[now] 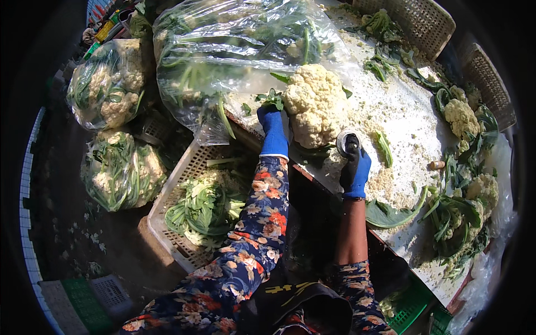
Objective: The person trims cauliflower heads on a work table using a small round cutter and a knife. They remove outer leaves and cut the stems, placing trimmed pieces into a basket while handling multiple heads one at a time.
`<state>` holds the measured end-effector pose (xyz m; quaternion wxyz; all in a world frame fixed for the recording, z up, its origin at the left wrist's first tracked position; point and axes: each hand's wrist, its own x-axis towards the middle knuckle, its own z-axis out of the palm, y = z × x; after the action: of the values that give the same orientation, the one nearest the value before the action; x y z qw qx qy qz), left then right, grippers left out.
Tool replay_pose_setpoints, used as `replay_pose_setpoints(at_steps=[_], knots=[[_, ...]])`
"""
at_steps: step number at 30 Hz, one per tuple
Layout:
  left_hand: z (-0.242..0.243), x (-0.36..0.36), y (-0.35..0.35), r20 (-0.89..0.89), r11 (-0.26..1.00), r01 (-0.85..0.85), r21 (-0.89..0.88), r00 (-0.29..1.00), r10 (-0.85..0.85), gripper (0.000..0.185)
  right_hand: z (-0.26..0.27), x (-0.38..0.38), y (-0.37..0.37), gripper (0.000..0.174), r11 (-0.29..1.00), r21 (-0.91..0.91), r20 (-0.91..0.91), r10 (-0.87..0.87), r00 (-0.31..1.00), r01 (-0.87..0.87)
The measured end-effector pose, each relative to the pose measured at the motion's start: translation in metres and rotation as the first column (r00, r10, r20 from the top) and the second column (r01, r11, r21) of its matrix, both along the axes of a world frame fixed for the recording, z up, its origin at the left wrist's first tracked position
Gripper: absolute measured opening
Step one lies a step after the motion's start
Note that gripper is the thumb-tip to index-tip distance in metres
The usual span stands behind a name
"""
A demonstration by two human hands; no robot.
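Observation:
A large cauliflower head rests near the edge of the white work table, its pale curd facing up. My left hand, in a blue and black glove, grips it at its left side; the fingertips are partly hidden by small green leaves. Just below and right of the head, my right hand, gloved the same way, is closed around a round, ring-rimmed object, whose exact kind I cannot tell. A clear plastic bag full of leafy cauliflowers lies beyond my left hand.
Bagged cauliflowers stand at the left, above another bag. A plastic crate holding cut leaves sits beside my left arm. Trimmings and cauliflower pieces line the table's right side, near perforated baskets. A loose leaf lies near my right wrist.

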<state>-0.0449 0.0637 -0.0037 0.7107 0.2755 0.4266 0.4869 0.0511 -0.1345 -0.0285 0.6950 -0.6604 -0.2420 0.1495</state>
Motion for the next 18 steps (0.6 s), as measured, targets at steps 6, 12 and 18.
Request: replay_pose_setpoints(at_steps=[6, 12, 18], knots=[[-0.041, -0.010, 0.028, -0.715, 0.767, 0.315, 0.559, 0.652, 0.253, 0.024, 0.114, -0.039, 0.059, 0.029, 0.999, -0.011, 0.503, -0.039, 0.863, 0.052], [-0.024, 0.011, -0.005, -0.207, 0.985, -0.166, -0.050, 0.966, 0.152, 0.018, -0.002, -0.029, -0.007, 0.028, 0.997, 0.057, -0.155, -0.051, 0.987, 0.060], [-0.111, -0.059, 0.119, -0.537, 0.963, -0.130, 0.236, 0.809, 0.241, 0.028, 0.106, -0.085, 0.080, 0.025, 0.971, -0.215, 0.492, 0.199, 0.848, -0.103]])
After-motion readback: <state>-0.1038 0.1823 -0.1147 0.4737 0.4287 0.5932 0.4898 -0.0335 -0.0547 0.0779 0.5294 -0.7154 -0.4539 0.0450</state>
